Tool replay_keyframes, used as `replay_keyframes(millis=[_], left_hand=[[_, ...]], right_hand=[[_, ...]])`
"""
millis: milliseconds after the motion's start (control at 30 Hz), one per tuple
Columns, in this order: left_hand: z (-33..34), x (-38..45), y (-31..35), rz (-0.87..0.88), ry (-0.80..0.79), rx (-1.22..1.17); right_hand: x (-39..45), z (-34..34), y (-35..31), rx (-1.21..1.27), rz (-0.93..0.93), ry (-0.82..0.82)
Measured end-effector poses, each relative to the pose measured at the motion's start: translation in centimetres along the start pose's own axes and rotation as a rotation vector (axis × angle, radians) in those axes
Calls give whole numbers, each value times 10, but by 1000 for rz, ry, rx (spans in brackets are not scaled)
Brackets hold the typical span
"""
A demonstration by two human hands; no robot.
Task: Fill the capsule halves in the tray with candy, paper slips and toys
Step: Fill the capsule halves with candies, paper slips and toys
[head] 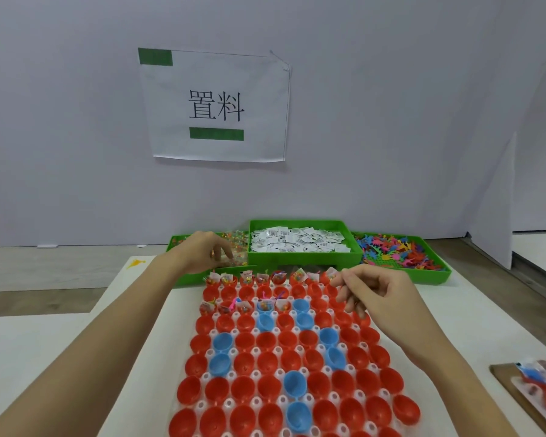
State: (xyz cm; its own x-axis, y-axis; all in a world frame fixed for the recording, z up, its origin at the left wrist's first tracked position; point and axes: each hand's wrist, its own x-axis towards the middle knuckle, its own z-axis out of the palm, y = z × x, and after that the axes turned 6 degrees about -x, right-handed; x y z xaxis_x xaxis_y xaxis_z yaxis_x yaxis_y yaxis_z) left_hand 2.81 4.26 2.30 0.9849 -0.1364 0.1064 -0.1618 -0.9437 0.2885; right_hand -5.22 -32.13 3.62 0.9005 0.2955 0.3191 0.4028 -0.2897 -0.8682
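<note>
White tabletop; left hand (202,250) pinches candy (234,247) in its bin; right hand (375,294), loosely curled, hovers over tray (208,354).

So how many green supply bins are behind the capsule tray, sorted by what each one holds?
Candy bin: 1
Paper slip bin: 1
Toy bin: 1
Total: 3
</note>
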Motion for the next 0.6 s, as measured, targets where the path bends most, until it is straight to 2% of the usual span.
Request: replay_keyframes(millis=[400, 467, 600], left_hand=[[5, -38, -5, -90, 361, 57], [6, -49, 2, -102, 494, -40], [18, -89, 27, -176, 723, -425]], right_hand=[[-2, 3, 0, -11, 34, 6], [-3, 3, 0, -12, 37, 6], [-3, 0, -1, -9, 36, 5]])
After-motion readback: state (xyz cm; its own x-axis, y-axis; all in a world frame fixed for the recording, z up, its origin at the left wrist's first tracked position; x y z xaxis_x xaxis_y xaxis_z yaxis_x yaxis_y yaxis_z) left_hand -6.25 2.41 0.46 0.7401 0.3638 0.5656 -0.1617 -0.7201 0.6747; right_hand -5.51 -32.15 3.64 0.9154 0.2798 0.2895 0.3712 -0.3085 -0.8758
